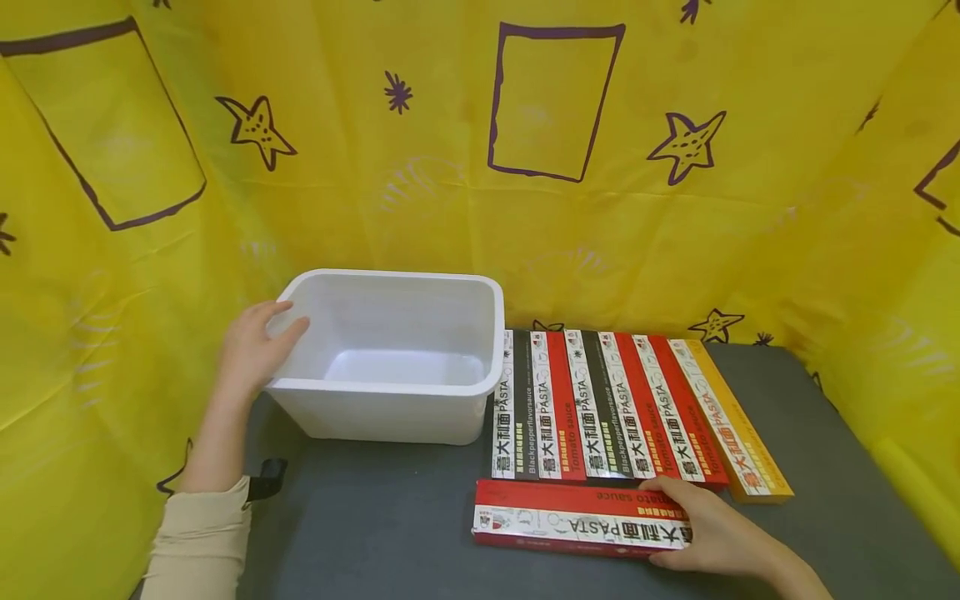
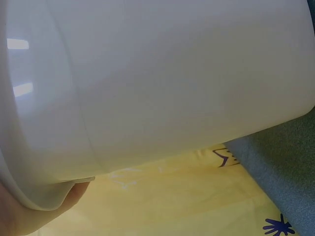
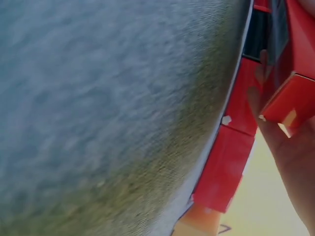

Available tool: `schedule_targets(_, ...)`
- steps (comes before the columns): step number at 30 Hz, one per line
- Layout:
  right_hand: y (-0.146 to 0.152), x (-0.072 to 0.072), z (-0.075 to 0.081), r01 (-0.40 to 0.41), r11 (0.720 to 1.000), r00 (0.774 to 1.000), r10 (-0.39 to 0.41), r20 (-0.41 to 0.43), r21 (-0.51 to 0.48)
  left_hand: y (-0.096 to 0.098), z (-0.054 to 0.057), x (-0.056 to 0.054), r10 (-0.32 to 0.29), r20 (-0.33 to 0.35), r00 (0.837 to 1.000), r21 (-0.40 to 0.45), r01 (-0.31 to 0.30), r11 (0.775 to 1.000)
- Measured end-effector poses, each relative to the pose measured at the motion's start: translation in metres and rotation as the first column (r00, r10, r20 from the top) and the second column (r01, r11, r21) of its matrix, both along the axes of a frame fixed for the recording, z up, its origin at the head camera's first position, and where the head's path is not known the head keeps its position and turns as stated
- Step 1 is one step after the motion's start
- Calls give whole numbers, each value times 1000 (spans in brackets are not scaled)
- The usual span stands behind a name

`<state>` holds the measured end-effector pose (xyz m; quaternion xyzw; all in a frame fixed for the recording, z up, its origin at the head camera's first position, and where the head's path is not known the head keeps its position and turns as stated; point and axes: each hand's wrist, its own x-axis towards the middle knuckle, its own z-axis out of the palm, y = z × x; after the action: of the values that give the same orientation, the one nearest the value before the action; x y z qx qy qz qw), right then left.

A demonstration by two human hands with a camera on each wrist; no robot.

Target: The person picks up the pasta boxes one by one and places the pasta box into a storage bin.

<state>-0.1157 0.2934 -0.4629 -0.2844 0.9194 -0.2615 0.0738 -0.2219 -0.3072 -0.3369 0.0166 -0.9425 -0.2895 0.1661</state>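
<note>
A white plastic bin (image 1: 390, 417) stands on the dark table at the left, its open top showing a bare inside. My left hand (image 1: 251, 346) grips its left rim, the thumb over the inner side. In the left wrist view a finger (image 2: 78, 191) curls under the lip of the bin. With my right hand (image 1: 712, 533) I hold the right end of a red and white pasta box (image 1: 555, 521), labelled tomato sauce. It lies crosswise in front of other boxes, its lettering upside down. The right wrist view shows the red end of this box (image 3: 290, 98) between thumb and fingers.
Several pasta boxes (image 1: 615, 408) lie side by side right of the bin, in red, black and yellow with white. The yellow one (image 1: 738, 408) is outermost and slanted. A yellow patterned curtain (image 1: 450, 200) hangs behind and at both sides of the dark tabletop (image 1: 360, 517).
</note>
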Motion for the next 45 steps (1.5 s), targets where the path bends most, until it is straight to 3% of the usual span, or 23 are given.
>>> schedule_targets(4,-5,2,3,18,999,997,-21,-75,-47,2,1,0,4,1,1000,13,-4,1000)
schedule_targets(10,-17,1,21,54,987,995,-66,-76,-154,2,1,1,19,13,1000,27,-19,999)
schedule_targets(16,-32,-10,47,-6,955,995,-23,-95,-296,2,0,2,23,8,1000,39,-23,999)
schedule_targets(28,-74,-30,95,-48,925,994,6,-110,-378,3,1,3,46,22,999,55,-47,997)
schedule_targets(38,-113,-60,138,98,923,988,-135,-76,-372,-2,2,-1,29,27,999,52,-31,998)
schedule_targets(45,-132,-86,157,211,921,972,-234,-32,-329,4,2,-6,36,38,999,46,-37,998)
